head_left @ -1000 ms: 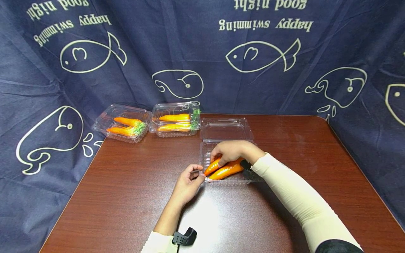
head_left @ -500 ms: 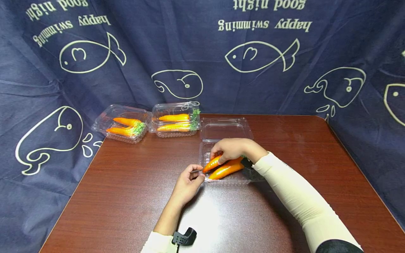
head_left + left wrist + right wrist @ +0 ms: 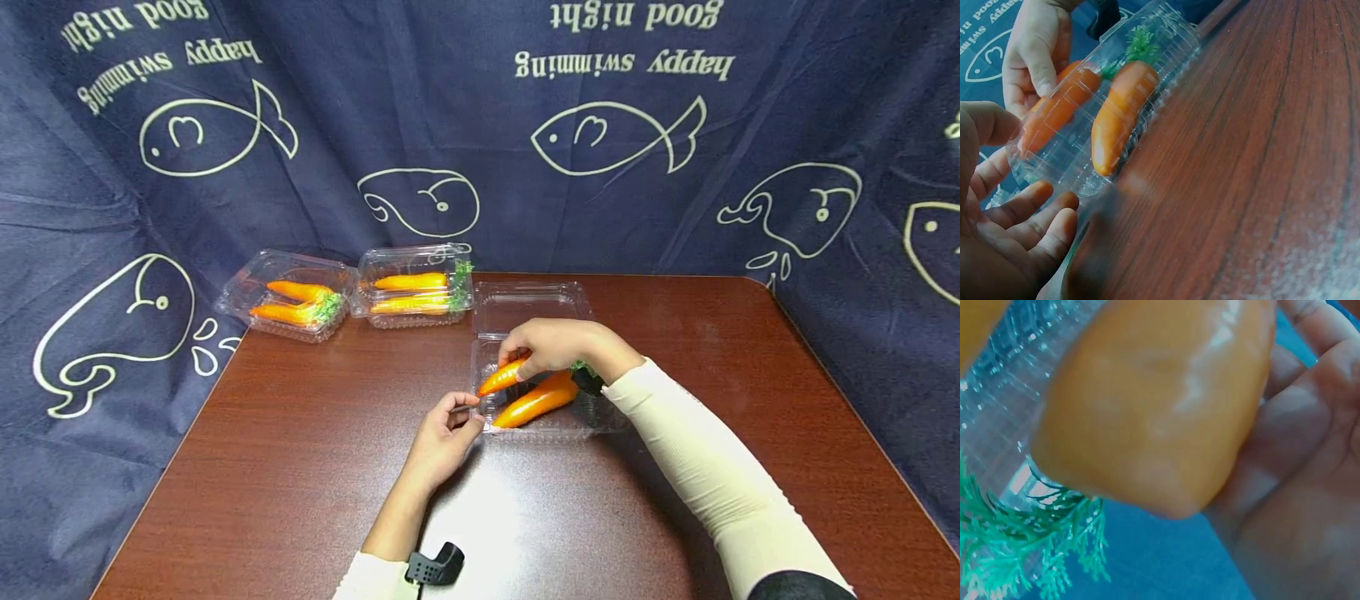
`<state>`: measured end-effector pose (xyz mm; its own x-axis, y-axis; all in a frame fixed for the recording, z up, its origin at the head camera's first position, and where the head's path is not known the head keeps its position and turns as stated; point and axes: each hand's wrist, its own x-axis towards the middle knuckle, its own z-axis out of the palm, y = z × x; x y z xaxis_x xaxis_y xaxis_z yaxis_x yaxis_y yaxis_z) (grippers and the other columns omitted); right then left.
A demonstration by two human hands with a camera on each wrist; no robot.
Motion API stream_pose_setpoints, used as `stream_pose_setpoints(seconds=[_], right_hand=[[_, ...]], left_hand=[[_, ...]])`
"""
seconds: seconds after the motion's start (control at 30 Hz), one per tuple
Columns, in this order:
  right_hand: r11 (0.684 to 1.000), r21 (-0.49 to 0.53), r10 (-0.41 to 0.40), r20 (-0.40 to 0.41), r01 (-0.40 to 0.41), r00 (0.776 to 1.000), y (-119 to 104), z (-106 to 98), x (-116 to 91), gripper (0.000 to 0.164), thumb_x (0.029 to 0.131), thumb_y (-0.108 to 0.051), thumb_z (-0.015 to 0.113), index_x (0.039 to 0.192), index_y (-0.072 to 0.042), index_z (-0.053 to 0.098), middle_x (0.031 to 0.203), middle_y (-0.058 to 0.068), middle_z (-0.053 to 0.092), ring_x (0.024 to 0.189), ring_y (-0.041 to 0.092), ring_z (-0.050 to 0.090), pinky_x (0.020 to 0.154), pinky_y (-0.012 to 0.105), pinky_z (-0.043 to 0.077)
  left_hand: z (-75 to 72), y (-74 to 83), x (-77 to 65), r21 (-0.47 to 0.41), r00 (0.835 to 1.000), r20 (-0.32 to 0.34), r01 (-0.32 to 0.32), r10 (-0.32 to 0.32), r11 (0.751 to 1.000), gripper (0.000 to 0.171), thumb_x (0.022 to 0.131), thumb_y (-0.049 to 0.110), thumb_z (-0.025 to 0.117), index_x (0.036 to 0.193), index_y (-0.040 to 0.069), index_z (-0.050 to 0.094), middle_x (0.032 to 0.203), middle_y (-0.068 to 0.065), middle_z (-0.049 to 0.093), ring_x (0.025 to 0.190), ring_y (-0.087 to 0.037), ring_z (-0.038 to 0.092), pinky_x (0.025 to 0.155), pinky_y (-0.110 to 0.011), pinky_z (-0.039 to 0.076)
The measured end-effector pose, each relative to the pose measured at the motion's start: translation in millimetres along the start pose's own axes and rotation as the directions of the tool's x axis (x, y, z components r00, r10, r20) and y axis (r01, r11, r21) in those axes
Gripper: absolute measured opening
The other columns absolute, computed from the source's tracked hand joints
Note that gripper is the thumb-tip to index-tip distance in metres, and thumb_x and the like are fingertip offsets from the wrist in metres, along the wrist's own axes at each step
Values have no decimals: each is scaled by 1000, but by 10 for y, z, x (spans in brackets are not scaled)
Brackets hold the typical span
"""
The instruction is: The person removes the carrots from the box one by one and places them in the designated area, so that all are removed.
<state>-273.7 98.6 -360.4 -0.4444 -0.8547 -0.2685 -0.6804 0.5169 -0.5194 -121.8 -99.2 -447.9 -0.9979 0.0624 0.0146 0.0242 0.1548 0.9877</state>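
Observation:
An open clear plastic clamshell box (image 3: 551,434) stands in the middle of the table, its lid (image 3: 528,307) folded back. My right hand (image 3: 558,343) pinches an orange carrot (image 3: 501,379) over the box's far side; this carrot fills much of the right wrist view (image 3: 1154,406). A second carrot (image 3: 536,402) with green leaves (image 3: 1141,44) lies in the box along its near side. At the box's left end, my left hand (image 3: 442,442) holds the rim between thumb and forefinger, the other fingers spread below it.
Two closed clear boxes stand at the back left, one box (image 3: 281,292) at the table's corner and another box (image 3: 412,287) beside it. Each holds two carrots with green tops. Behind the brown table (image 3: 315,467) hangs a dark blue curtain (image 3: 480,108).
My right hand has moved slightly up and away with its carrot, widening the gap to the second carrot. My left hand has stayed at the box's left end.

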Motion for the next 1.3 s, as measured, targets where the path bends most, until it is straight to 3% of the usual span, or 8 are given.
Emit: stream_pose_setpoints(seconds=[0.1,0.23,0.53,1.03,1.3], right_hand=[[1000,-8,-14,-21,13,1000,1,-36,-31,19,86,-10,74,103,-17,71,90,-8,63,83,11,55,77,30,46],[1000,-12,-25,-53,24,998,-15,-84,-90,19,86,-8,74,104,-17,71,89,-7,63,82,12,55,77,31,46],[998,-51,-45,-87,40,995,-72,-180,-178,19,87,-10,74,104,-17,71,91,-8,63,83,11,55,79,32,46],[998,-39,-61,-167,55,984,34,-342,-426,20,87,-8,73,104,-18,71,89,-9,63,84,14,54,79,36,45],[1000,-12,-20,-197,18,980,106,-413,-598,21,88,-7,72,107,-14,71,92,-6,63,86,15,54,78,34,44]], left_hand=[[2,-130,39,4,1000,-7,-5,5,1000,27,91,3,63,117,-5,59,103,-19,67,86,-15,62,70,-23,49],[3,-177,46,-13,1000,-10,-28,28,1000,27,91,5,65,116,-2,60,101,-15,68,85,-13,62,71,-23,49],[-4,-179,40,-4,999,-8,-37,37,999,24,90,6,65,113,0,61,98,-15,68,83,-12,62,68,-23,49],[-2,-159,33,18,1000,-10,-22,22,1000,27,90,7,65,115,0,61,96,-14,68,83,-15,62,69,-24,49],[-2,-171,38,5,1000,-10,-21,21,1000,28,90,4,65,117,-2,61,97,-15,67,82,-14,61,69,-23,48]])
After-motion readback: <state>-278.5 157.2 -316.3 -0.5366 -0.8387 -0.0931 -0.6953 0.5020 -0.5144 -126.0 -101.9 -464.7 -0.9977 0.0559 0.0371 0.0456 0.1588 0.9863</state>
